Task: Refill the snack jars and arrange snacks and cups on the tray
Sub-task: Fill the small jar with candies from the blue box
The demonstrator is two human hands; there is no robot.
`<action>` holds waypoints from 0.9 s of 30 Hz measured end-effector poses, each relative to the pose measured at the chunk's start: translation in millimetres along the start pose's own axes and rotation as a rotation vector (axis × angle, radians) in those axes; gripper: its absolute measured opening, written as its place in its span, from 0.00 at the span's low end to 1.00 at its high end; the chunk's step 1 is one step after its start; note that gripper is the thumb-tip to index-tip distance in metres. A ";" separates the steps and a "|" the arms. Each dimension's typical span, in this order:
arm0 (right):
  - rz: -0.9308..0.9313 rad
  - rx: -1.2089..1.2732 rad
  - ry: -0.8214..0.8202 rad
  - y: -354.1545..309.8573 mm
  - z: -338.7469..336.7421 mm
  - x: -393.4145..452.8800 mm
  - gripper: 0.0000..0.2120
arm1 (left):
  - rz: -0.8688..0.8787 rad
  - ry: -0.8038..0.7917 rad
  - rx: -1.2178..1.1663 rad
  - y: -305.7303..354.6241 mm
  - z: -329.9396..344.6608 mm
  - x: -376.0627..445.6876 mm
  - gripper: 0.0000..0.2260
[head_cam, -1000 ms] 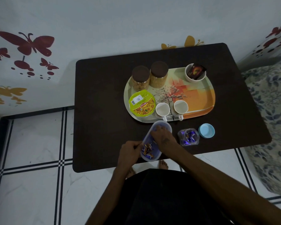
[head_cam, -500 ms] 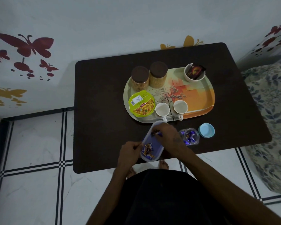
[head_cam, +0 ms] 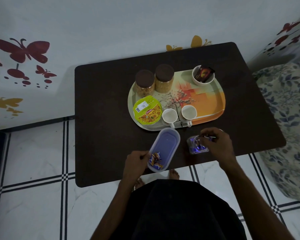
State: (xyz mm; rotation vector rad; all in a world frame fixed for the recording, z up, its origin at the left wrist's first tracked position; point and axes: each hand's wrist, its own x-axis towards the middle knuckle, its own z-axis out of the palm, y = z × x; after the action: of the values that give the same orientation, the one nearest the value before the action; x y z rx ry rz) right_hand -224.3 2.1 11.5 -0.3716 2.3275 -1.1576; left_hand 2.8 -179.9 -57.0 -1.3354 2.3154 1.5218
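Dark table [head_cam: 102, 101]: tray [head_cam: 213, 101], jars, cups, noodle cup [head_cam: 147, 112].

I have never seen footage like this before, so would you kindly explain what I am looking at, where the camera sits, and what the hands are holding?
There is no machine here: a person wears one camera on the head, looking down at their own two bare hands. They stand at a dark table.

On the table is a tray carrying two brown-lidded snack jars, a green noodle cup, two white cups and a white bowl with a dark packet in it.

In front of the tray, the left hand steadies an oval plastic box with a few wrapped candies left in it. The right hand has a candy pinched in its grip over a small clear jar, which already holds candies.
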 end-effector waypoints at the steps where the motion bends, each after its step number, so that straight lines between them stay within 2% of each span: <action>1: 0.009 -0.016 -0.017 2.3 0.7 0.1 0.12 | 0.001 -0.004 0.003 0.8 -0.1 0.1 0.10; 9: 0.011 -0.208 -0.053 4.6 4.9 0.3 0.09 | -0.006 -0.009 -0.044 0.3 0.8 -0.9 0.09; 15: -0.022 -0.215 -0.062 -5.4 9.1 -2.2 0.10 | -0.013 -0.015 -0.043 2.1 -0.6 -1.4 0.10; 19: -0.108 -0.218 -0.218 -25.4 31.3 -7.5 0.10 | -0.012 -0.020 -0.049 3.4 -1.4 -2.8 0.10; 25: -0.259 -0.578 -0.585 -31.6 86.8 -5.9 0.19 | 0.008 -0.012 0.009 8.1 -3.3 -5.9 0.10; 27: -0.252 -0.663 -0.665 -29.4 106.2 -4.9 0.23 | 0.005 -0.020 0.002 9.9 -4.1 -7.5 0.12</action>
State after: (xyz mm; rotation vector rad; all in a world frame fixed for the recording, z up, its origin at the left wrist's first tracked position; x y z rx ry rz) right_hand -160.9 -83.5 -17.1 -1.1165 2.0090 -0.2300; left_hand 2.3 -177.1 -44.3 -1.3085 2.3094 1.5264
